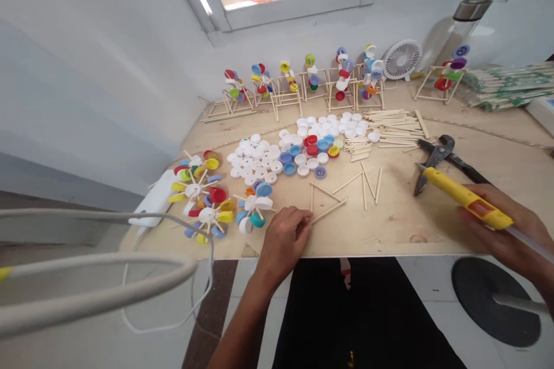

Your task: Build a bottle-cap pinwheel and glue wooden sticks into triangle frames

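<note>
At the near edge of the worktop (389, 239), the person's left hand (288, 233) touches the near-left corner of a stick triangle (329, 211); whether its fingertips pinch the wood cannot be told. Loose sticks (347, 183) lie just beyond and to the right. The right hand (504, 228) is clamped around a yellow glue gun (467, 197), nozzle above the pliers (436, 157) toward the right edge. Cap wheels (209, 216) sit by the left edge, stands (340, 95) along the far edge.

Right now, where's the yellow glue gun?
In the head view, the yellow glue gun is at the right, in the right hand, with its tip near the pliers.
</note>
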A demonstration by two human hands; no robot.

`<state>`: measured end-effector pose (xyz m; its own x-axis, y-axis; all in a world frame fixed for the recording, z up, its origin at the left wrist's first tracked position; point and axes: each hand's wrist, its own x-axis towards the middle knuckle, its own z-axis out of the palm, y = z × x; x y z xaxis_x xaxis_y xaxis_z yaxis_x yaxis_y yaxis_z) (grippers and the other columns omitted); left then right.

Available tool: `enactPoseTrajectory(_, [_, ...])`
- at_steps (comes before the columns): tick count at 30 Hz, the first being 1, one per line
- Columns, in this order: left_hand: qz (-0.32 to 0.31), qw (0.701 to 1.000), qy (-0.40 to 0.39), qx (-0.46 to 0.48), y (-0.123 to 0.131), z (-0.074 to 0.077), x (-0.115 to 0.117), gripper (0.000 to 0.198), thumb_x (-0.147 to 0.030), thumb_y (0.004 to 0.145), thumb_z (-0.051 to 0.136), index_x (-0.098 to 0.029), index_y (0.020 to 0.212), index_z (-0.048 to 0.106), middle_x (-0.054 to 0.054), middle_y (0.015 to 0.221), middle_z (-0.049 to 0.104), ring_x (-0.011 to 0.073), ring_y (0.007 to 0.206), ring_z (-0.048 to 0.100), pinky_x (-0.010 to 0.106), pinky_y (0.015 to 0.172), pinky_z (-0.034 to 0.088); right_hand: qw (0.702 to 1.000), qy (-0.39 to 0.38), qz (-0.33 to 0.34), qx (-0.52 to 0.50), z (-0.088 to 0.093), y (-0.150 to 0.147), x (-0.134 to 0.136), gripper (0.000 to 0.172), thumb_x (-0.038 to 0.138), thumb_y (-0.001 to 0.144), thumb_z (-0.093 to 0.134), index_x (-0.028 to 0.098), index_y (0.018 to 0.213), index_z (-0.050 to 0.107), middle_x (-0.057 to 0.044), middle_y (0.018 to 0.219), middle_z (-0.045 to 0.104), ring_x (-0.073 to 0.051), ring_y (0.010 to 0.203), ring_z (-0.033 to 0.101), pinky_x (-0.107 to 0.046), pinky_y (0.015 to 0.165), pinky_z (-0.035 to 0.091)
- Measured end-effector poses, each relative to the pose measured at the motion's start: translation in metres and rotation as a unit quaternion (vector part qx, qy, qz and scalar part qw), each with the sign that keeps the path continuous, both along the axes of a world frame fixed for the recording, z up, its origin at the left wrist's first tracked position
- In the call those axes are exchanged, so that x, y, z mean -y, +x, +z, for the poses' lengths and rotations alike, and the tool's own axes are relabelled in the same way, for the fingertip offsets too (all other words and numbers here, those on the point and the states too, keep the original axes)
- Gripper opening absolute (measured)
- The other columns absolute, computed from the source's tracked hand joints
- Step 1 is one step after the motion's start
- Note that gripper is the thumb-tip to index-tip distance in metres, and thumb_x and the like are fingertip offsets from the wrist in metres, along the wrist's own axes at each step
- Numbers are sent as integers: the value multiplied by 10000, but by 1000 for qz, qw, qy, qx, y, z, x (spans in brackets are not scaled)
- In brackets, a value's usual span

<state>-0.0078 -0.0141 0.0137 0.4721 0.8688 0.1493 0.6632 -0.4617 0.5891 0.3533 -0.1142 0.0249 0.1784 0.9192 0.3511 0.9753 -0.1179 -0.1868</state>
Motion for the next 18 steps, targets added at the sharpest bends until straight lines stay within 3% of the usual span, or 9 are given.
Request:
enactPoseTrajectory(4, [-11, 1000, -12, -9, -4, 3, -4, 150, -142, 782, 530, -197, 880, 630, 38, 798, 626, 192, 802, 578, 337, 731, 469, 987, -41, 87, -131, 13, -39, 5, 263, 385, 791, 576, 331, 1043, 530, -28, 904, 671, -206, 722, 654, -267, 535, 489])
enactPoseTrajectory(9, [-34, 999, -12, -11, -6, 5, -8, 169, -146, 816, 496, -199, 873, 645, 42, 800, 624, 187, 794, 580, 324, 722, 466, 935, -110, 227, -251, 23, -90, -1, 248, 332, 854, 489, 298, 1097, 526, -31, 987, 647, -207, 843, 643, -264, 626, 530])
enactPoseTrajectory(15, [-41, 999, -28, 1, -7, 2, -12, 183, -159, 842, 476, -192, 855, 656, 51, 807, 627, 189, 811, 583, 326, 733, 467, 892, -177, 234, -345, 21, -127, -7, 133, 287, 879, 469, 237, 982, 538, -27, 886, 615, -156, 760, 591, -266, 660, 484])
enactPoseTrajectory(18, [-41, 999, -32, 14, -8, 0, -13, 192, -164, 851, 470, -194, 854, 660, 54, 815, 631, 190, 822, 585, 328, 742, 470, 890, -178, 234, -348, 19, -136, -11, 94, 260, 872, 478, 226, 936, 538, -13, 830, 598, -140, 726, 571, -254, 636, 454])
